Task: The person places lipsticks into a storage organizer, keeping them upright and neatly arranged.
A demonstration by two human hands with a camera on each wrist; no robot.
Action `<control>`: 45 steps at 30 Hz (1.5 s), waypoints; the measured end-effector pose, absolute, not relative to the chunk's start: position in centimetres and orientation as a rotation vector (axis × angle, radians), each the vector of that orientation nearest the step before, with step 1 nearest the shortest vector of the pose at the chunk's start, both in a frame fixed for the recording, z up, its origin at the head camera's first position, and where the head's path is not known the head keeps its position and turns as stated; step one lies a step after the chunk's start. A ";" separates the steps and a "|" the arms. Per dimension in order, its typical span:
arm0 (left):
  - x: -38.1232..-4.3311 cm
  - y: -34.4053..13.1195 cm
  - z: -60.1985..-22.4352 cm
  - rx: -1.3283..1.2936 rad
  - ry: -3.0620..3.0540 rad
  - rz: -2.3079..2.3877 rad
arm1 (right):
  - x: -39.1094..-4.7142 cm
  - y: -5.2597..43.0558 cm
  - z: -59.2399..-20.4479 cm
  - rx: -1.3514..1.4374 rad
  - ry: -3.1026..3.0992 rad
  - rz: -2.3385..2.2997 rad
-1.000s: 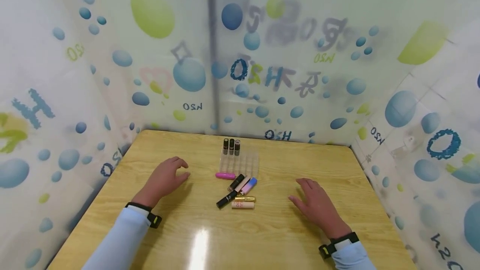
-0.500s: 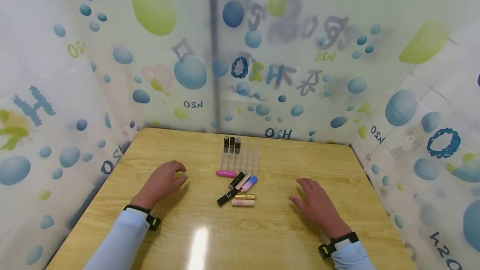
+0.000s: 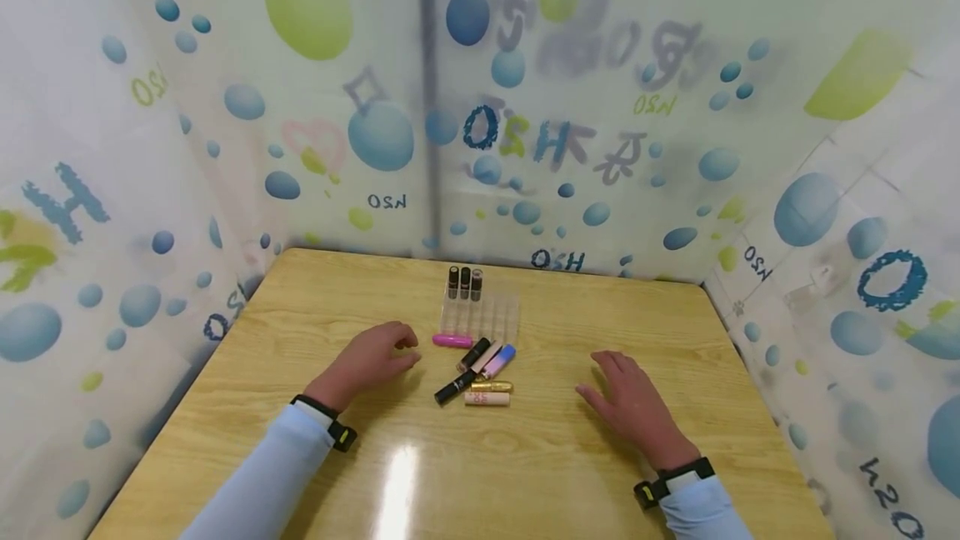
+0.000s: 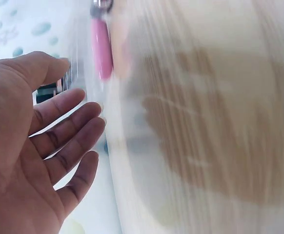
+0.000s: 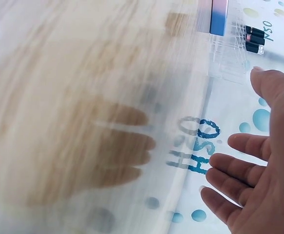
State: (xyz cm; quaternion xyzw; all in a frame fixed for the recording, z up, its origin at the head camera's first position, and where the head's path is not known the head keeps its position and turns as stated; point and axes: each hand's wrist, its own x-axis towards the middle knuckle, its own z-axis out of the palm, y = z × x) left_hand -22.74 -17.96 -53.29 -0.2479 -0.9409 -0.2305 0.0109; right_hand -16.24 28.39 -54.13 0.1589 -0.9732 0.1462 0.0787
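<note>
A clear compartmented lipstick holder stands toward the back of the table, with three dark lipstick tubes upright in its back left slots. In front of it lie a pink tube, a black tube, a shorter dark tube, a blue-and-pink tube, a gold tube and a cream tube. My left hand hovers left of the pink tube, fingers loosely bent, holding nothing. Off to the right, my right hand is above the table with relaxed fingers and nothing in it.
The glossy wooden table carries a bright reflection at its front. Patterned curtain-like walls enclose its back and both sides. In the right wrist view, the clear holder stands close to the back wall.
My left hand has moved right, closer to the pink tube. The right hand stays almost in place. The head view has tilted down slightly; the tubes lie as before.
</note>
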 end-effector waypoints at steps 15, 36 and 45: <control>-21.1 -12.3 -53.4 -0.954 -2.924 -0.666 | -16.0 27.9 -54.0 0.476 -2.886 0.485; -20.3 -8.7 -53.4 -0.967 -2.932 -0.405 | -15.9 28.2 -54.2 0.425 -2.933 0.488; -21.0 -9.7 -52.5 -1.001 -2.935 -0.556 | -15.9 28.3 -54.0 0.448 -2.888 0.485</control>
